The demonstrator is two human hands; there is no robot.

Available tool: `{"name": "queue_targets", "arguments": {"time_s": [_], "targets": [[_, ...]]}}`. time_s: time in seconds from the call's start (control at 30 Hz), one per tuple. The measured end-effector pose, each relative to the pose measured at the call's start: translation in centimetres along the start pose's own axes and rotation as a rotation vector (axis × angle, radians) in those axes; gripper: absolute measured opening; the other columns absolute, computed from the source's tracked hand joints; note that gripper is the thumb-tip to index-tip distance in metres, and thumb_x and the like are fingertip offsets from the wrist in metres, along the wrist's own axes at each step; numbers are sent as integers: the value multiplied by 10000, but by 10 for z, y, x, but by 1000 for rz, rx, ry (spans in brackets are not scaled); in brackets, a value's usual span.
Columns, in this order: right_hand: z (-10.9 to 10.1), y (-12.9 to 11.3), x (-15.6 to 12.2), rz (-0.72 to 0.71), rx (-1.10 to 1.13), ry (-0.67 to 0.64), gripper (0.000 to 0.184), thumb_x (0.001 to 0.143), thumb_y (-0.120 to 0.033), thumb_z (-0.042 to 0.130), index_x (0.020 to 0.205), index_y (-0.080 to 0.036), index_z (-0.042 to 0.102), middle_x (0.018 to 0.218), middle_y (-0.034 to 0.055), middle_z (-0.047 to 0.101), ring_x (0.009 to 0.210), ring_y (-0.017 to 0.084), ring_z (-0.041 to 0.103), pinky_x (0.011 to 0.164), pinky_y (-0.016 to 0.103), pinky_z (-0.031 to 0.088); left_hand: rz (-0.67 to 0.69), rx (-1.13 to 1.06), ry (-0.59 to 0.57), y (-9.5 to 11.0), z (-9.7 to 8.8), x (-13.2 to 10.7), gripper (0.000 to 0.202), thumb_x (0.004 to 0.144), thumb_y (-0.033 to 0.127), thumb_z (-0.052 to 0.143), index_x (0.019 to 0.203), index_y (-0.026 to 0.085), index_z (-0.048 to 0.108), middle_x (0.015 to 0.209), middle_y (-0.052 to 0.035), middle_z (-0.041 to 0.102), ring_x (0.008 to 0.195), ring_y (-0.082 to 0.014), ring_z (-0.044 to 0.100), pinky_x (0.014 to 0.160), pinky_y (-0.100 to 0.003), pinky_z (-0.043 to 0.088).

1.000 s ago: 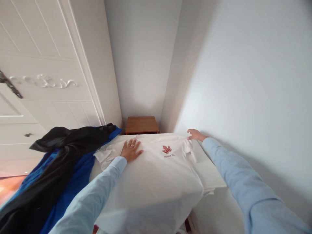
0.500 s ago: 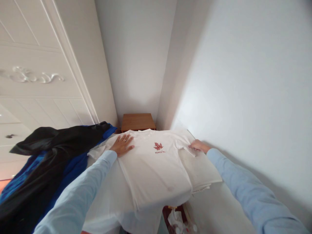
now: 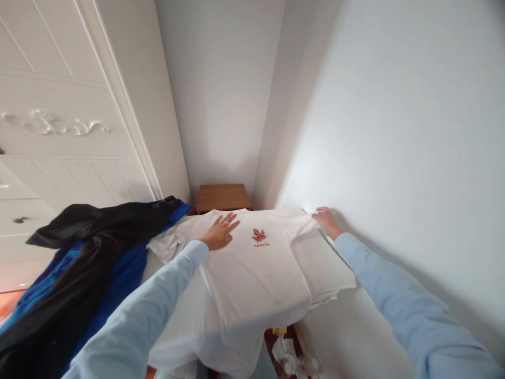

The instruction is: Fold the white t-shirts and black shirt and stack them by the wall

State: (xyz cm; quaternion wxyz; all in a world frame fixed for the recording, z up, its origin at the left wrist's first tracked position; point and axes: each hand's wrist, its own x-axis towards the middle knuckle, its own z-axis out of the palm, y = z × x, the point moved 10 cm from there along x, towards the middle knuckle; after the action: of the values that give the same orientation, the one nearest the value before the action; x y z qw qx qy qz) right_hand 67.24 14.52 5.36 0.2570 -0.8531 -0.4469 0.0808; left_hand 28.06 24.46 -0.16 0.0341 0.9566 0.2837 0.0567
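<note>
A white T-shirt with a red maple leaf print on its chest lies spread out in front of me, its neckline at the far side. My left hand rests on the upper chest, left of the leaf, with fingers spread. At the shirt's right sleeve end, my right hand pinches the fabric and pulls the sleeve out toward the wall. Beneath the shirt is a white cloth-covered surface, whose folded layers show at the right. The shirt's hem droops over the near edge.
Black clothing and blue clothing are heaped on the left, beside a white wardrobe. A brown wooden cabinet stands in the far corner. The wall runs close along the right. Below the near edge sits a bin-like container with crumpled white items.
My left hand has slid right across the chest toward the leaf. My right hand has moved up and slightly right, drawing the sleeve outward and straighter.
</note>
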Motion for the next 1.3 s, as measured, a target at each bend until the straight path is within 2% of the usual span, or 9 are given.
{"name": "queue_targets", "arguments": {"time_s": [0.13,0.23,0.37,0.6,0.77,0.93,1.03,1.13,1.3], "targets": [[26,-74,-32,-259,148,-71,563,835,-232,591,1394,-202,531,1382,151,619,1132,251,682,956,372,560,111,-111,-23,69,8,25,547,997,368,458,1526,229,471,1663,-120,288,1565,-288,185,1252,-533,181],[40,-128,-72,-547,306,-215,555,838,-248,636,1385,-239,544,1341,125,651,1048,227,714,860,350,597,74,-163,-27,91,20,36,483,1002,434,487,1430,231,578,1577,-146,449,1519,-302,317,1222,-540,261],[38,-128,-88,-537,200,-203,419,904,-234,568,1321,-222,595,1195,123,716,998,217,722,881,368,594,26,-159,-9,93,22,36,367,1004,354,481,1253,190,695,1408,-182,615,1433,-299,457,1190,-480,331],[104,-116,-106,-839,-174,-345,560,898,-322,659,1429,-167,573,1593,172,418,1490,331,377,1239,521,307,-207,-122,73,50,-10,16,334,889,111,454,1079,122,728,1132,-187,718,1089,-285,681,948,-413,519],[152,-71,-91,-714,-238,-438,615,991,-508,479,1486,-144,514,1606,179,393,1512,321,340,1234,526,305,-317,-84,90,11,-31,-38,315,914,206,521,1160,140,708,1317,-187,654,1310,-314,558,1112,-457,420],[158,-46,-86,-749,-192,-384,650,1006,-528,359,1503,-135,503,1629,163,354,1533,300,298,1272,498,240,-706,-72,289,-63,-71,-139,375,953,281,478,1242,122,656,1315,-202,637,1243,-338,580,1059,-463,451],[155,-39,-83,-770,-230,-413,668,995,-542,355,1516,-147,492,1631,148,354,1536,284,294,1277,481,224,-930,-90,229,-96,-69,-191,385,933,326,509,1223,107,638,1229,-214,643,1173,-348,612,972,-441,497],[149,-33,-74,-775,-321,-449,645,976,-543,390,1507,-197,509,1613,133,391,1520,296,327,1257,536,234,-985,-135,101,-109,-52,-207,438,922,426,565,1223,113,619,1278,-208,607,1166,-320,631,927,-378,516],[134,-41,-58,-691,-461,-433,552,910,-396,492,1395,-170,624,1519,184,508,1448,362,439,1198,635,289,-944,-193,40,-114,-32,-194,349,873,400,664,1117,153,701,1245,-172,644,1137,-311,654,849,-336,521]]}}
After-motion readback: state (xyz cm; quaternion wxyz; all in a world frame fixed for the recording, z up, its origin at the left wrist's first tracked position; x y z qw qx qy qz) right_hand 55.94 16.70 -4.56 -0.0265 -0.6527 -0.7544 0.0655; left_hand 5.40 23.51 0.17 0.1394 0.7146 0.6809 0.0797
